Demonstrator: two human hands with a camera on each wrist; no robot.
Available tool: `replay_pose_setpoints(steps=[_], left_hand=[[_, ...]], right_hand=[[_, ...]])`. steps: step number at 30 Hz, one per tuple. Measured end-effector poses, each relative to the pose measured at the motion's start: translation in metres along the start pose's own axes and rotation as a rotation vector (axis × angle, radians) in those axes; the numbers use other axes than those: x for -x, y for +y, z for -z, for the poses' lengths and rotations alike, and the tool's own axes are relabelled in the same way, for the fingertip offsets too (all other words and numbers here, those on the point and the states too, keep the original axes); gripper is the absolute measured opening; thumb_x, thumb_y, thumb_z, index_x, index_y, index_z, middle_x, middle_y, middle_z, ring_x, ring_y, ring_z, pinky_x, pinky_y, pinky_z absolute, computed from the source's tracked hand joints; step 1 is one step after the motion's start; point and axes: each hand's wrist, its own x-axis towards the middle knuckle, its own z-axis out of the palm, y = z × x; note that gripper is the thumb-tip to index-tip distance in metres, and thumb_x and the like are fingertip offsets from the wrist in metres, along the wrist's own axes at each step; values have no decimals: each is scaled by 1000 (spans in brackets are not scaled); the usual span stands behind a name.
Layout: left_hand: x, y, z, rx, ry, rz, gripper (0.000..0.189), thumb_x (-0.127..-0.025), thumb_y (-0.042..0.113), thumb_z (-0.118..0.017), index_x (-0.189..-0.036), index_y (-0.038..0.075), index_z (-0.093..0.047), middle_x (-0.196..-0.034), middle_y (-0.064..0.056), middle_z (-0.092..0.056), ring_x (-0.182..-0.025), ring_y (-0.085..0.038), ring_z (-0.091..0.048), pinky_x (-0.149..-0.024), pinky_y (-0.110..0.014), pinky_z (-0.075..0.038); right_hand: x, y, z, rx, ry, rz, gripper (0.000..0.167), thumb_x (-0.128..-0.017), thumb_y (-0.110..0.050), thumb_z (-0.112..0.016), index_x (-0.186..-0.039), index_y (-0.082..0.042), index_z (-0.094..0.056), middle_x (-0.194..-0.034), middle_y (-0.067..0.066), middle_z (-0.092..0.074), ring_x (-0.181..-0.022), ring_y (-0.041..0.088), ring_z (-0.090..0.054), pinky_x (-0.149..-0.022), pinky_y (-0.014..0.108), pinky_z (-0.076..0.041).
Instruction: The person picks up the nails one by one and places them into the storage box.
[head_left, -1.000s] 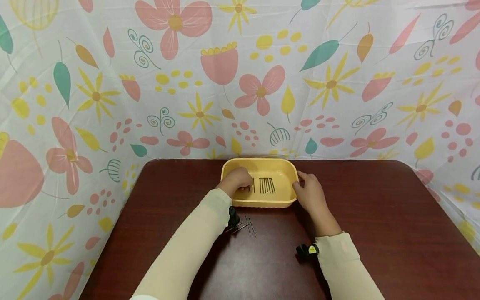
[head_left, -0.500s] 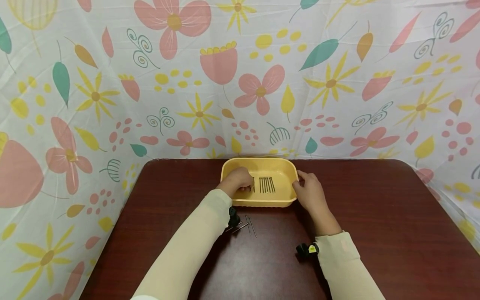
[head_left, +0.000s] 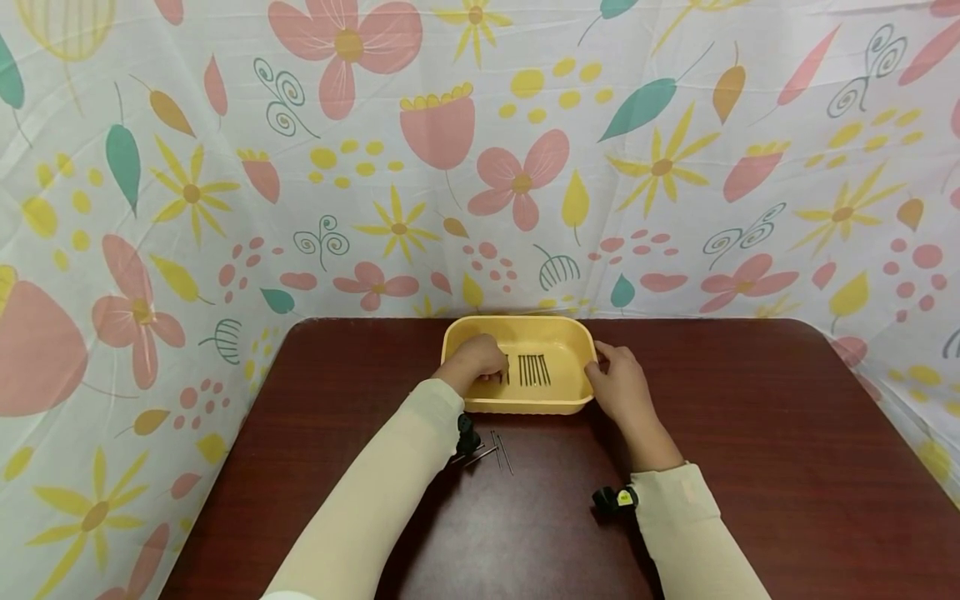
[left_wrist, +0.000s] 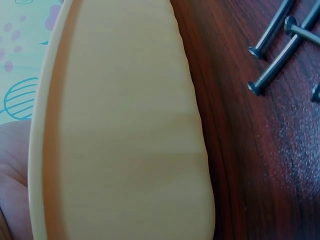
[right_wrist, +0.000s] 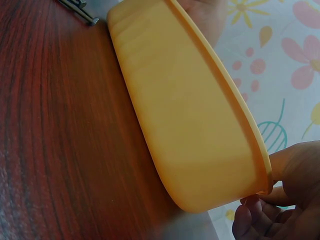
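Observation:
A yellow plastic tray [head_left: 528,407] stands near the back of the table; inside, several thin dark nails [head_left: 534,371] lie side by side in a row. My left hand [head_left: 477,358] reaches over the tray's front wall, its curled fingers low inside, pinching a nail [head_left: 507,369] left of the row. The hand covers part of that nail. At the right end, my right hand [head_left: 622,387] grips the tray's rim, thumb on the rim and fingers outside. The right wrist view shows these fingers [right_wrist: 255,212] bent below the rim.
Several loose nails [head_left: 504,454] lie crossed on the dark wooden table [head_left: 555,517] in front of the tray, partly under the left wrist's camera [head_left: 467,435]. A floral cloth [head_left: 637,208] hangs right behind the table's back edge.

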Motion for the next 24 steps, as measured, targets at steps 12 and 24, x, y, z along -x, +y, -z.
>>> replay_pose_setpoints(steps=[12, 24], left_hand=[[6, -4, 11, 58, 51, 28, 35, -97, 24, -58, -63, 14, -58, -68, -3, -64, -48, -13, -38, -49, -27, -33], [64, -19, 31, 187, 230, -171, 30, -97, 24, -59, -68, 15, -55, -62, 2, -51, -53, -15, -40, -53, -29, -36]], right_hand=[[1, -1, 0, 11, -8, -9, 53, -99, -16, -49, -146, 8, -47, -121, 26, -56, -96, 33, -58, -83, 43, -49], [1, 0, 1, 7, -18, -5, 53, -100, -17, -47, -146, 8, -47, -123, 26, -55, -94, 33, -60, -79, 40, -50]])
